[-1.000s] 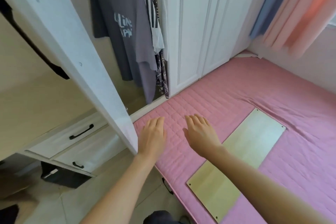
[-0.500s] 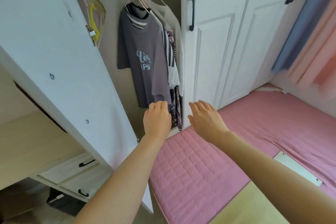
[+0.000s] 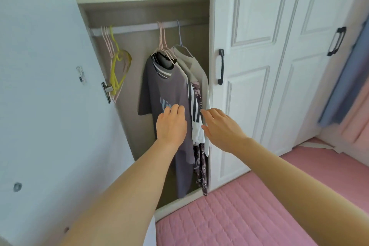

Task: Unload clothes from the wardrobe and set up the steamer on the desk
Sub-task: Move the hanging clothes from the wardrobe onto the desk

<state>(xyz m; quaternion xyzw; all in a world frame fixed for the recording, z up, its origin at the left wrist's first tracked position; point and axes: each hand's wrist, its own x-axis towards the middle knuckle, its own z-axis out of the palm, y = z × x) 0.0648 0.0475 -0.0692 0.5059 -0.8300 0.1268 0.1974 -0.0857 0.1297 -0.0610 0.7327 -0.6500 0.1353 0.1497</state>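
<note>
The wardrobe's open bay holds a grey printed T-shirt (image 3: 159, 90) on a pink hanger, hung from the rail (image 3: 137, 27). Behind it hang a white garment with dark stripes (image 3: 195, 114), a patterned dark piece (image 3: 202, 170) and a cream top (image 3: 196, 68). My left hand (image 3: 171, 126) reaches out, fingers apart, in front of the grey shirt's chest print, holding nothing. My right hand (image 3: 219, 128) is spread beside the striped garment's edge, fingertips near it; contact is unclear. No steamer or desk is in view.
The open wardrobe door (image 3: 46, 106) fills the left side. Bare pink and yellow hangers (image 3: 117, 66) hang at the rail's left end. Closed white doors with black handles (image 3: 221, 67) stand to the right. A pink quilted bed (image 3: 239, 217) lies below; curtains (image 3: 351, 86) at far right.
My view has tilted up from the bed to the wardrobe rail. Both hands have lifted off the mattress and moved forward and up to the hanging clothes.
</note>
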